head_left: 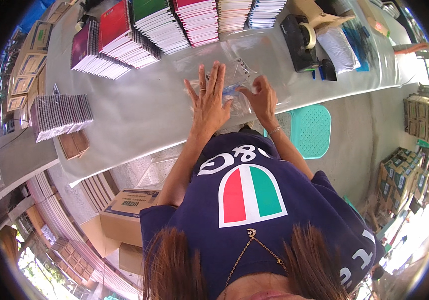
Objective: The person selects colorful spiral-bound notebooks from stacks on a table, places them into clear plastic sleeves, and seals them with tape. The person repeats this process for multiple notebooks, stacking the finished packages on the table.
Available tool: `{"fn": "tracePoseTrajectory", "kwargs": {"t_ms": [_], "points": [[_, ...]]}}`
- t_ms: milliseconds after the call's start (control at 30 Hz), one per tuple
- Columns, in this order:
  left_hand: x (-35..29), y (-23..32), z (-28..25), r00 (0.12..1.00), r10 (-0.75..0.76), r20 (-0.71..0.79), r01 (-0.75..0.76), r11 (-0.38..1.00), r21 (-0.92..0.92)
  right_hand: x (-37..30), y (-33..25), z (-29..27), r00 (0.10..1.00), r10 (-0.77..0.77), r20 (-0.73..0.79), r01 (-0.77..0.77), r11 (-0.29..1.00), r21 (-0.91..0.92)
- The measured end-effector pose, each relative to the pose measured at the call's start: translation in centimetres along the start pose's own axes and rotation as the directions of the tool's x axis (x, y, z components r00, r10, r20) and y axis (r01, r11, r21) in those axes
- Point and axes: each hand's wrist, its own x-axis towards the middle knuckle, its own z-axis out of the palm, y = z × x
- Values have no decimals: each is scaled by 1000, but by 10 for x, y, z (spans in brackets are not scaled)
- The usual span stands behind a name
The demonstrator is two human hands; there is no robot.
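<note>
A clear plastic bag (235, 76) with dark print lies crumpled on the covered table in front of me. My left hand (209, 99) rests on its left part, palm down and fingers spread. At the bag's right side my right hand (262, 102) is closed, its fingers curled and the thumb pointing left, with plastic at the thumb. A thin blue strip shows in the plastic between the two hands. Whether anything else lies inside the bag, I cannot tell.
Spiral notebooks stand in several stacks along the far side, among them a green stack (158, 26). More notebooks (62, 115) sit at the table's left edge. At right are a black tape dispenser (296, 44) and a white package (338, 48). A turquoise stool (312, 131) and cardboard box (129, 212) stand below.
</note>
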Motion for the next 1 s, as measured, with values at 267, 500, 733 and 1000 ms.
{"fn": "tracePoseTrajectory", "kwargs": {"t_ms": [267, 500, 733, 1000], "points": [[0, 1, -6, 997, -27, 69, 33, 997, -77, 32, 17, 12, 915, -404, -16, 404, 914, 39], [-1, -14, 24, 955, -295, 6, 142, 439, -887, 45, 13, -41, 875, -278, 397, 4, 823, 568], [-14, -15, 43, 824, -478, 303, 226, -213, -950, 55, -12, -43, 492, 66, 868, -811, 397, 429], [-63, 19, 17, 697, -308, 647, 393, -590, -705, -6, 19, -28, 775, -127, 619, -374, 698, 611]]}}
